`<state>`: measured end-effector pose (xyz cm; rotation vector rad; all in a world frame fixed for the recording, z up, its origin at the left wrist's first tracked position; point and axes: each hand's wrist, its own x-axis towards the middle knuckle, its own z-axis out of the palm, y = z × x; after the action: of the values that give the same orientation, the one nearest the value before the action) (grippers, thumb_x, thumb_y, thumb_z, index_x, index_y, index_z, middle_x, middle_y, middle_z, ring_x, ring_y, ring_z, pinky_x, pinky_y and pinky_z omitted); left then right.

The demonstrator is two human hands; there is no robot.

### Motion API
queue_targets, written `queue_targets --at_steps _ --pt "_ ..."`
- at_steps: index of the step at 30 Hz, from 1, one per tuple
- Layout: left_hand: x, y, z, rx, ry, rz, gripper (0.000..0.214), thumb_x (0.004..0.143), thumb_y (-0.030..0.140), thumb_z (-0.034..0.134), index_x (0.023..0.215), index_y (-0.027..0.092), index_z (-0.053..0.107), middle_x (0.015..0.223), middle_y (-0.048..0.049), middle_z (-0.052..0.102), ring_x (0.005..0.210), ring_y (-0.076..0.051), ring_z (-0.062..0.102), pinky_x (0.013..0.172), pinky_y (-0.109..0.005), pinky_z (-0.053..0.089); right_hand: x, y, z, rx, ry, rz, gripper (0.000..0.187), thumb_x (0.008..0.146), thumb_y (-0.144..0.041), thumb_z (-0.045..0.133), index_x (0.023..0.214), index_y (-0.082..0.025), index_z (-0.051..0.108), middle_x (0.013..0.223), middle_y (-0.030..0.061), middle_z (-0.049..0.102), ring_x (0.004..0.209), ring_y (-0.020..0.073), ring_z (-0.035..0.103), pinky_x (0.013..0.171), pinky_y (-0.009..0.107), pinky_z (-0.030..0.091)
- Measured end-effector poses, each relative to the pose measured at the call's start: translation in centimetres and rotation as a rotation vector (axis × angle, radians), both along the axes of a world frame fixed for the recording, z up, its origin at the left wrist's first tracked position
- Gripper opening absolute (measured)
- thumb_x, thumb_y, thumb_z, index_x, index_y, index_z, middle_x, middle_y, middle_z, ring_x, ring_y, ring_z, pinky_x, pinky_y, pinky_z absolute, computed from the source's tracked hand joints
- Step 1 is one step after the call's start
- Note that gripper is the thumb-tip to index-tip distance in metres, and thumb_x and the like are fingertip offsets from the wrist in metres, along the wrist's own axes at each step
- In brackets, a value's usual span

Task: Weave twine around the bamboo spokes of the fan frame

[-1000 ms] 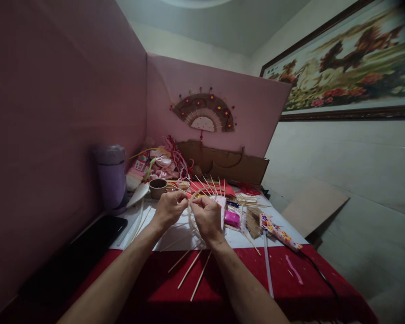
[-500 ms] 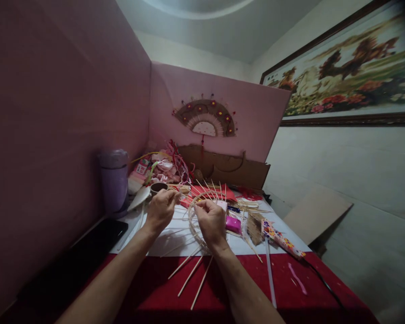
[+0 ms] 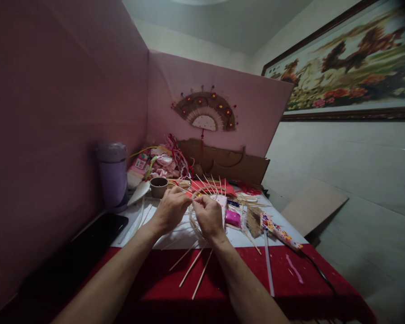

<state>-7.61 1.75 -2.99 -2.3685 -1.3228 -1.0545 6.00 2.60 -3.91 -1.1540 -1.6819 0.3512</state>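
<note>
My left hand and my right hand are both closed, pinching at the top of a round frame of thin wooden sticks that fans out over the table. The fingertips of the two hands nearly meet at the frame's rim. Loose ends of the sticks poke out under my right wrist onto the red cloth. What sits between the fingertips is too small to make out apart from the frame.
A small brown cup, a purple tumbler, a black phone, a pink block, a patterned glue gun with cord, a glue stick and ribbons lie around. Pink boards wall the left and back.
My left hand, which had pulled out to the left half a second ago, has come back in beside the right hand at the frame's rim.
</note>
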Motion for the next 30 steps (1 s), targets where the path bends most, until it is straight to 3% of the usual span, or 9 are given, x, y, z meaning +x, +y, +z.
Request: queue_targets --at_steps 6,14,16,21,25,30 --pt "0.5 -0.3 0.4 -0.057 0.058 0.123 0.015 0.082 0.020 0.043 0.079 0.019 0.057 0.077 -0.0042 0.061 0.083 -0.019 0.049 0.076 -0.034 0.033 0.2 -0.3 0.3 0.038 -0.014 0.020 0.017 0.075 -0.026 0.050 0.066 -0.020 0.062 0.060 -0.0006 0.062 0.057 0.0133 0.054 0.054 0.022 0.035" --pt "1.2 -0.4 0.9 -0.091 0.133 0.172 0.016 0.086 0.024 0.037 0.082 0.020 0.052 0.082 -0.0045 0.060 0.086 -0.021 0.051 0.074 -0.034 0.034 -0.3 -1.6 0.9 0.111 -0.145 -0.152 0.017 0.077 -0.020 0.045 0.073 -0.020 0.061 0.061 0.0013 0.063 0.057 0.0150 0.055 0.055 0.024 0.031" --pt "0.7 -0.1 1.0 -0.110 0.123 0.236 0.013 0.084 0.024 0.040 0.082 0.020 0.053 0.084 -0.0053 0.060 0.088 -0.022 0.052 0.074 -0.033 0.034 -0.2 -1.7 1.0 0.122 -0.143 -0.181 0.017 0.076 -0.019 0.045 0.073 -0.019 0.061 0.061 0.0017 0.063 0.058 0.0157 0.055 0.055 0.025 0.031" --pt "-1.8 0.6 1.3 -0.129 -0.027 0.473 0.021 0.086 0.021 0.032 0.089 0.014 0.052 0.082 -0.0125 0.058 0.080 -0.024 0.055 0.067 -0.033 0.037 0.5 -0.8 0.8 0.095 0.124 -0.174 0.017 0.076 -0.026 0.047 0.066 -0.019 0.059 0.056 -0.0003 0.058 0.053 0.0137 0.050 0.052 0.023 0.032" --pt "-1.8 0.6 1.0 -0.145 -0.071 0.456 0.025 0.089 0.028 0.028 0.087 0.018 0.051 0.077 -0.0069 0.060 0.071 -0.020 0.057 0.059 -0.028 0.036 0.8 0.1 0.4 0.034 0.272 -0.099 0.019 0.074 -0.032 0.049 0.065 -0.018 0.059 0.053 -0.0015 0.055 0.050 0.0127 0.047 0.049 0.023 0.033" --pt "-0.6 0.6 0.4 -0.166 -0.202 0.285 0.026 0.088 0.033 0.034 0.077 0.020 0.054 0.071 -0.0024 0.061 0.064 -0.016 0.056 0.058 -0.025 0.037 0.6 0.1 0.2 0.027 0.230 -0.076 0.020 0.075 -0.031 0.049 0.064 -0.018 0.059 0.051 -0.0026 0.052 0.049 0.0122 0.046 0.049 0.023 0.032"
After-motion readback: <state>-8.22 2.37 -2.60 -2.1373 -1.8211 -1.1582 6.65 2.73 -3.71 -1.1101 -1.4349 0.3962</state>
